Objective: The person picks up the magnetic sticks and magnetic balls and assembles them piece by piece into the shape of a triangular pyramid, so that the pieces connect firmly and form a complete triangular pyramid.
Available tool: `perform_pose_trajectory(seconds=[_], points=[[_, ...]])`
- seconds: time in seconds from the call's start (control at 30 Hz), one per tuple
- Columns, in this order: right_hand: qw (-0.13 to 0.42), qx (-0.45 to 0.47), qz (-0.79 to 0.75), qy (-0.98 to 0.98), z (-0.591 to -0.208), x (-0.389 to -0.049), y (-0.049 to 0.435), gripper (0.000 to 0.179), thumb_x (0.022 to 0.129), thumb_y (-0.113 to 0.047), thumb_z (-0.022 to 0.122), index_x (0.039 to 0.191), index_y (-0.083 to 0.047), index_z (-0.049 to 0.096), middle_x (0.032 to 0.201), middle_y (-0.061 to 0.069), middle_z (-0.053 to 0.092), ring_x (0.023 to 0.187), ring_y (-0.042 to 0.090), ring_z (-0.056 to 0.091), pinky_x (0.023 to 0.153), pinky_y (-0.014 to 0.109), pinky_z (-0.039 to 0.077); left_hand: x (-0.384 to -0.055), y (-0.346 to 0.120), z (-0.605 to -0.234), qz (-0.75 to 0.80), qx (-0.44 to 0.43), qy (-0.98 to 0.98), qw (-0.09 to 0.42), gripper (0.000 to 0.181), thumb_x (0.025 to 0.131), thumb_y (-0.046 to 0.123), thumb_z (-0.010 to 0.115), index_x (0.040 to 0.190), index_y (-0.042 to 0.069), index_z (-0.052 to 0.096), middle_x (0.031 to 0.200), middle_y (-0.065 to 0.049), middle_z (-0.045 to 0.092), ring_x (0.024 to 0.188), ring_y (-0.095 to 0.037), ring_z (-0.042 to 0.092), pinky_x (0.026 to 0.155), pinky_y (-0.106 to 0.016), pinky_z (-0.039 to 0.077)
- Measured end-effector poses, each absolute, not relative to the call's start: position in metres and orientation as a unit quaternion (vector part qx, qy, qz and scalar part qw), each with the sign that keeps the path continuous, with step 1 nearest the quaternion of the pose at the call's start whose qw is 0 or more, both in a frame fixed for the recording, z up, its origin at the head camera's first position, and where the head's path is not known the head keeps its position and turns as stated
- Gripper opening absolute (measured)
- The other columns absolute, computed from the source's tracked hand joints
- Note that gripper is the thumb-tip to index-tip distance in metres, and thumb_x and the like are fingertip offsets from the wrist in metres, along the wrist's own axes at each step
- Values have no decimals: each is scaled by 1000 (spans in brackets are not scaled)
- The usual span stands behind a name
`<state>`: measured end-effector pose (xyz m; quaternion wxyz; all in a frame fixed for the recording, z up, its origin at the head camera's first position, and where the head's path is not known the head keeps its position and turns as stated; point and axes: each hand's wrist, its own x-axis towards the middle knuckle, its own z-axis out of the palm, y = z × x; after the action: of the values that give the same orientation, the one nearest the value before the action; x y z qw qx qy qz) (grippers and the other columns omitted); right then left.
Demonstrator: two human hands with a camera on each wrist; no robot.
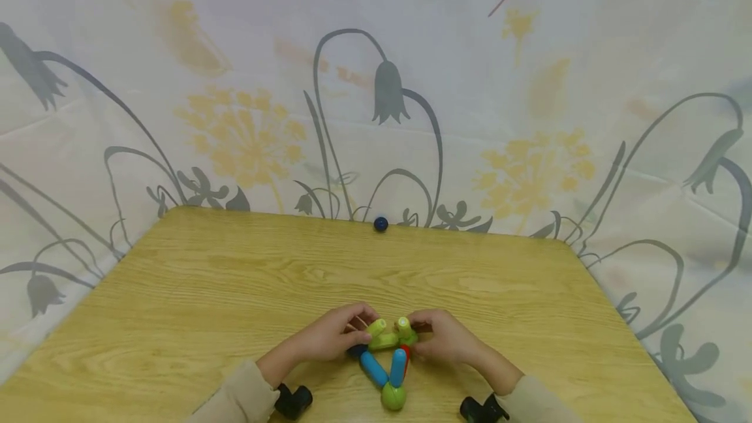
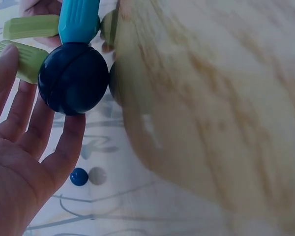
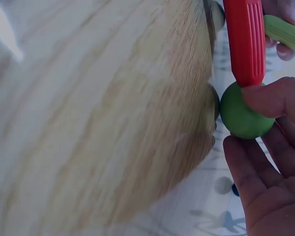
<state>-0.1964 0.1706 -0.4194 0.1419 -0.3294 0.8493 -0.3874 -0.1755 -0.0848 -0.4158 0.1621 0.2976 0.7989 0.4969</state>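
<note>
A structure of toy rods and balls stands on the table. In the left wrist view my left hand [image 2: 27, 152] pinches a light green rod [image 2: 30, 63] with its thumb, its other fingers around the dark blue ball [image 2: 73, 78] at that rod's end. My right hand [image 3: 280, 182] holds a green ball [image 3: 243, 115], thumb on its side and fingers beneath; a red rod [image 3: 244, 39] joins this ball. Nearest me, a lighter green ball [image 1: 393, 397] carries a blue rod [image 1: 374, 369] and a raised blue rod [image 1: 398, 367]. Another light green rod [image 1: 384, 342] spans between the hands.
A loose dark blue ball [image 1: 380, 224] lies at the far edge of the wooden table [image 1: 235, 266]. Behind that edge rises a flower-patterned cloth [image 1: 376, 162]. Black wrist cameras, left [image 1: 294, 401] and right [image 1: 483, 408], sit by the sleeves.
</note>
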Motion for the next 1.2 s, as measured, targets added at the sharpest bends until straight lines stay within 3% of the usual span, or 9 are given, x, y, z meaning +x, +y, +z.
perform_pose_trajectory(seconds=[0.3,0.6,0.8,0.93,1.2], points=[[147,-320,-402,845,-422,-205,164,34,78,2,72,111,-1,66,105,9,65,98,22,61,82,26,48,-176,-87,-417,495,317,793,160,21,95,14,55,115,14,53,115,1,53,103,-21,55,87,-29,44],[120,-357,-376,847,-423,-217,161,37,76,8,67,111,0,63,105,8,64,98,24,60,82,29,49,-176,-91,-419,497,305,795,166,21,94,18,57,114,15,55,114,3,54,102,-17,53,88,-30,44],[110,-322,-390,856,-422,-237,170,37,74,14,55,108,3,63,103,12,64,92,27,60,77,32,49,-175,-91,-418,500,300,792,180,20,93,19,59,112,14,58,108,4,56,96,-14,54,82,-28,46],[100,-302,-385,866,-423,-252,171,29,79,9,58,107,4,63,102,15,63,90,29,60,73,33,49,-173,-92,-419,492,310,788,203,21,93,18,59,113,13,60,104,6,57,93,-9,54,81,-26,46],[95,-267,-404,869,-424,-279,165,23,83,6,55,105,4,63,104,16,62,91,29,60,69,32,50,-171,-96,-418,475,357,765,246,34,82,10,72,114,13,60,101,11,58,90,-3,53,79,-23,46]])
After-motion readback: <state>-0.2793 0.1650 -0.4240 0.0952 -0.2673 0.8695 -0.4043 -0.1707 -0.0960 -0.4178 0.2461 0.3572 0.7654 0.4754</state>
